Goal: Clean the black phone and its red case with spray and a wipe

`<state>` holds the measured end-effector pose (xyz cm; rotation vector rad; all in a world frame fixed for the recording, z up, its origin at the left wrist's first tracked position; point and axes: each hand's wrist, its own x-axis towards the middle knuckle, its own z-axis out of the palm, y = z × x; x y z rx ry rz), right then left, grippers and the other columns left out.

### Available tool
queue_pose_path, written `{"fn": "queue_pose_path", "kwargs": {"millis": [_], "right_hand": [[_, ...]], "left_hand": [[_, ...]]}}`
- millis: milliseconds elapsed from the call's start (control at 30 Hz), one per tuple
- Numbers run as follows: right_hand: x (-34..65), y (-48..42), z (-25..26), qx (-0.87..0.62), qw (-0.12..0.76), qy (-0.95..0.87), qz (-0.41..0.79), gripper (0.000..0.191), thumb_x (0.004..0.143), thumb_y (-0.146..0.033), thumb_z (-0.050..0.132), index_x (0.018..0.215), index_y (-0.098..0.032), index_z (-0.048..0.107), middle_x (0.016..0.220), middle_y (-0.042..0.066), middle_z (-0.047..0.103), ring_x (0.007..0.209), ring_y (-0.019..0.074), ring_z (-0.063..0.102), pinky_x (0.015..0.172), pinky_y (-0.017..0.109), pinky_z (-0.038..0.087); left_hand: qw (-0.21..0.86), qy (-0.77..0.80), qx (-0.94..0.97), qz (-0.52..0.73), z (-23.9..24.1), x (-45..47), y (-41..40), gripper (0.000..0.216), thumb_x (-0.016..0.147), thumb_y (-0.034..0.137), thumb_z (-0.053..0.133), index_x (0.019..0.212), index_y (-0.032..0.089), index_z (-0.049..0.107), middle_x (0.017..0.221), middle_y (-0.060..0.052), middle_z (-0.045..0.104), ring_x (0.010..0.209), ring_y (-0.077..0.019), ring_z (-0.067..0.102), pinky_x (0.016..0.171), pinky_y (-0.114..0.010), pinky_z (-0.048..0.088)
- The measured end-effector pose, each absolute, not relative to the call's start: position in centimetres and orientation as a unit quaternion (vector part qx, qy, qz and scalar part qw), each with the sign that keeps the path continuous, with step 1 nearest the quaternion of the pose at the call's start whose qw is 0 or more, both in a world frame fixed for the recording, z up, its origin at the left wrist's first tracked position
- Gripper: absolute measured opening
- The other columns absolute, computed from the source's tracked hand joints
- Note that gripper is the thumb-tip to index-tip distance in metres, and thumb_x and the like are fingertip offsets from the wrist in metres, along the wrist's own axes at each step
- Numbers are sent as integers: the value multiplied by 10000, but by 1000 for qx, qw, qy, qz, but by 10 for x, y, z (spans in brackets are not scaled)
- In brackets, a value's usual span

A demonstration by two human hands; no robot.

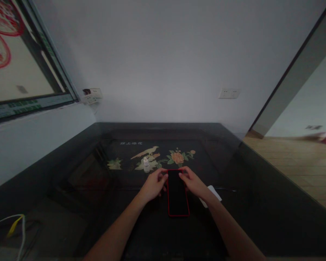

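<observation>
A smartphone [178, 195] with a dark screen and a red edge lies or is held close over the black tabletop; I cannot tell whether it touches the surface. My left hand [154, 183] pinches its far left corner between thumb and fingers. At the far right corner, my right hand [191, 180] grips it the same way, thumb on the front edge. Just beyond my left hand stands a small white bottle [146, 165]. A white cloth or paper [214, 193] shows partly from under my right forearm.
The glossy black table [260, 203] carries a painted bird and flowers [178, 157]. Behind it rises a pale wall with sockets [229, 93]. A window [24, 58] is at left. White and yellow cables [23, 232] lie at the lower left. Wooden floor [293, 159] shows on the right.
</observation>
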<state>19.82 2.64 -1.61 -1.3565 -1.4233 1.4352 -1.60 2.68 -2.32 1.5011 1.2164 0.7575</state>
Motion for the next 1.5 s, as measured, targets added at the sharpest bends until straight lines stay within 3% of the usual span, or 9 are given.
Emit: {"fn": "queue_pose_path", "kwargs": {"millis": [100, 167, 233, 333, 433, 600, 800, 1033, 1500], "right_hand": [[201, 30, -21, -544, 353, -599, 469, 206, 946, -346, 536, 1097, -223, 604, 884, 23, 705, 714, 171, 670, 591, 258, 519], [204, 33, -21, -559, 359, -644, 379, 207, 939, -288, 517, 1045, -212, 677, 959, 50, 718, 854, 196, 686, 742, 301, 542], [207, 35, -20, -567, 362, -675, 304, 244, 931, -247, 503, 1009, -202, 730, 1000, 71, 725, 961, 213, 680, 882, 330, 517], [208, 36, -19, -570, 360, -689, 266, 281, 935, -238, 493, 1016, -189, 758, 1037, 88, 737, 1014, 216, 678, 953, 332, 485], [206, 34, -17, -576, 353, -682, 279, 294, 929, -229, 489, 1025, -176, 761, 1053, 91, 754, 986, 210, 694, 908, 311, 504], [207, 34, -17, -606, 326, -650, 324, 316, 884, -190, 489, 1023, -179, 772, 893, 57, 781, 758, 177, 712, 718, 266, 525], [210, 34, -17, -619, 328, -627, 342, 285, 859, -200, 528, 965, -181, 792, 816, 49, 769, 708, 163, 704, 617, 220, 523], [208, 35, -17, -642, 336, -567, 392, 278, 878, -228, 536, 982, -172, 788, 830, 60, 769, 686, 174, 716, 483, 193, 547], [205, 32, -14, -641, 343, -540, 424, 238, 865, -239, 602, 980, -153, 792, 870, 70, 772, 717, 178, 735, 514, 206, 609]], "left_hand": [[511, 513, 618, 304, -24, -15, 27, 361, 968, 400, 529, 1256, 188, 577, 864, -38, 660, 574, -131, 665, 331, -134, 416], [519, 516, 615, 294, -22, -15, 26, 349, 967, 386, 529, 1228, 165, 598, 874, -57, 677, 599, -147, 681, 328, -135, 416], [528, 518, 609, 287, -19, -14, 25, 348, 966, 375, 535, 1223, 153, 608, 890, -73, 691, 633, -159, 695, 338, -137, 432], [541, 527, 590, 286, -14, -12, 22, 356, 956, 368, 568, 1224, 139, 618, 881, -77, 695, 647, -159, 692, 384, -163, 493], [562, 543, 554, 287, -10, -10, 21, 347, 954, 357, 587, 1211, 129, 633, 894, -80, 696, 618, -143, 679, 451, -213, 556], [590, 553, 521, 273, -4, -13, 22, 336, 954, 367, 597, 1189, 137, 668, 1000, -107, 717, 600, -128, 687, 537, -249, 585], [577, 559, 534, 266, 2, -14, 20, 318, 970, 344, 554, 1150, 135, 711, 1060, -110, 730, 642, -114, 684, 510, -189, 519], [570, 553, 547, 265, -2, -13, 19, 391, 926, 433, 606, 1163, 142, 713, 1046, -123, 734, 705, -159, 692, 491, -206, 522], [545, 543, 587, 250, -8, -17, 18, 507, 901, 505, 621, 1254, 150, 704, 1023, -125, 735, 722, -164, 669, 442, -167, 501]]}}
